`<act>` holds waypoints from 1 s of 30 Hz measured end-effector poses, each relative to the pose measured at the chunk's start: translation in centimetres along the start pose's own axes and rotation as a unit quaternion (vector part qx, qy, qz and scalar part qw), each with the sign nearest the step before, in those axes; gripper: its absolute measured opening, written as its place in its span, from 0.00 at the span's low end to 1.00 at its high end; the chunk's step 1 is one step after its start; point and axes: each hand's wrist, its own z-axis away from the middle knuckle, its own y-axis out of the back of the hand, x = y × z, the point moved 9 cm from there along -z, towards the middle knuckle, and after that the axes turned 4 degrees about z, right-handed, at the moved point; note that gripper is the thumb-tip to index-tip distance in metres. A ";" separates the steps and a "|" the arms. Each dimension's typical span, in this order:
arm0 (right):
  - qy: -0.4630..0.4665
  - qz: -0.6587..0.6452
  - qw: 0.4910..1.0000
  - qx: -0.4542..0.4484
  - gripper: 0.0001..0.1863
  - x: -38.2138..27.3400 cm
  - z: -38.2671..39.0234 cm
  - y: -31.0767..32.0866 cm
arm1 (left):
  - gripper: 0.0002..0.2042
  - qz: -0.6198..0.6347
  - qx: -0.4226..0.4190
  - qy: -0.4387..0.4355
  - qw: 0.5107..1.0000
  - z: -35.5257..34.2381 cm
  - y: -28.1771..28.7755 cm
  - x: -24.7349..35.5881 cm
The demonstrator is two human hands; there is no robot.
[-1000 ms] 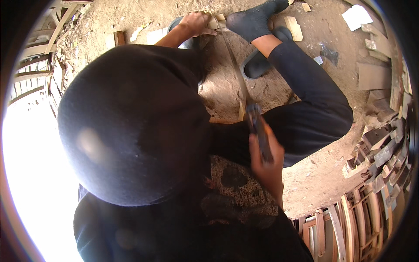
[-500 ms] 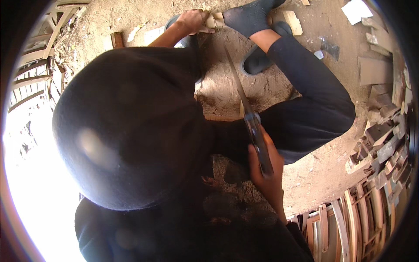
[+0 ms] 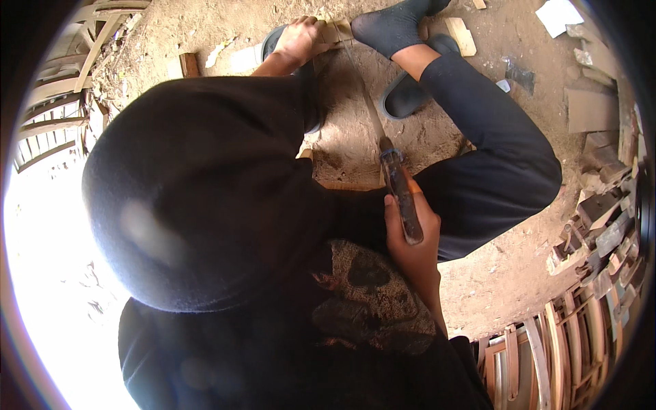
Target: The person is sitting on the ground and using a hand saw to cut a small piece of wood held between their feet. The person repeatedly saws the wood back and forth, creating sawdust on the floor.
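Observation:
At the top, my left hand (image 3: pixel 295 45) grips a pale wooden piece (image 3: pixel 337 31), which rests beside my dark-socked foot (image 3: pixel 388 31). A long hand saw (image 3: pixel 372 108) runs up to that piece, its blade tip at the wood just right of my left fingers. The saw's dark, worn handle (image 3: pixel 403 201) is held in my right hand (image 3: pixel 418 239), over my bent leg in dark trousers (image 3: pixel 478 123). Below the blade, a short piece of wood (image 3: pixel 342 184) lies partly hidden by my leg.
A dark clog (image 3: pixel 406 96) and an offcut (image 3: pixel 462 35) lie on the dirt floor. White paper (image 3: pixel 557 17), a dark plastic scrap (image 3: pixel 519 74) and piled scrap wood (image 3: pixel 601 225) are at right. Wooden frames (image 3: pixel 553 355) stand lower right; more timber (image 3: pixel 55 89) is upper left.
My right hand and the saw have moved forward, up the picture, since half a second ago, after drawing back before that. My left hand has shifted only slightly.

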 end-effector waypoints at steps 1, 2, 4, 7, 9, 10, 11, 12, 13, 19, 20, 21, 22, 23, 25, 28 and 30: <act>-0.004 0.007 1.000 0.000 0.22 0.0 0.1 -0.1 | 0.26 0.005 0.009 -0.008 1.000 0.1 0.2 0.2; -0.008 0.014 1.000 -0.001 0.23 0.0 0.4 -0.2 | 0.24 -0.008 -0.019 -0.004 1.000 -0.3 0.1 0.2; 0.013 0.039 0.999 0.009 0.23 -0.4 1.3 0.0 | 0.23 0.002 0.016 -0.030 0.999 -0.2 0.6 0.6; 0.055 0.072 0.996 0.023 0.23 -0.6 2.1 0.2 | 0.23 0.015 -0.016 0.004 1.000 -0.7 0.5 0.3; 0.041 0.066 0.997 0.005 0.24 -0.2 1.0 -0.4 | 0.23 0.030 -0.050 0.019 0.998 -0.5 0.2 0.2; 0.011 0.048 0.999 -0.007 0.24 0.2 0.0 -0.7 | 0.23 0.039 -0.056 0.005 0.998 -1.0 -0.1 0.3; -0.017 0.027 0.999 -0.022 0.24 0.2 -1.0 -1.1 | 0.24 0.045 -0.064 -0.005 0.997 -1.1 -0.3 0.2; -0.046 0.006 0.998 -0.036 0.24 0.3 -1.4 -1.6 | 0.24 0.036 -0.069 0.007 0.997 -1.4 -1.3 0.1; -0.029 0.023 0.999 -0.014 0.23 -0.2 -1.0 -1.5 | 0.24 0.034 -0.085 0.021 0.996 -1.8 -1.4 0.7; 0.058 0.025 0.997 0.038 0.23 0.0 2.3 -1.4 | 0.23 0.002 -0.132 0.064 0.989 -0.7 -0.5 0.0; 0.033 0.033 0.998 0.030 0.23 -0.8 0.9 -1.8 | 0.23 0.010 -0.126 0.052 0.991 -1.3 -0.8 0.9; 0.023 0.029 0.999 0.019 0.23 -0.6 0.1 -2.1 | 0.23 0.003 -0.119 0.050 0.992 -1.4 -0.5 0.9; 0.013 0.022 1.000 0.006 0.23 -0.5 -1.0 -2.6 | 0.23 -0.009 -0.115 0.051 0.992 -1.4 -0.1 0.4; 0.007 0.018 1.000 -0.003 0.23 -0.1 -1.6 -2.9 | 0.22 -0.011 -0.116 0.044 0.992 -1.3 -0.2 0.4; 0.042 0.033 0.999 0.009 0.21 0.0 -0.9 -2.8 | 0.20 -0.012 -0.118 0.031 0.992 -1.2 -0.9 0.5; 0.110 0.052 0.991 0.051 0.19 -0.8 1.6 -1.5 | 0.20 -0.024 -0.121 0.077 0.989 -1.3 -0.3 0.3; 0.072 0.022 0.997 0.028 0.20 -0.2 -0.2 -2.1 | 0.22 0.002 -0.129 0.111 0.985 -1.0 0.1 -0.1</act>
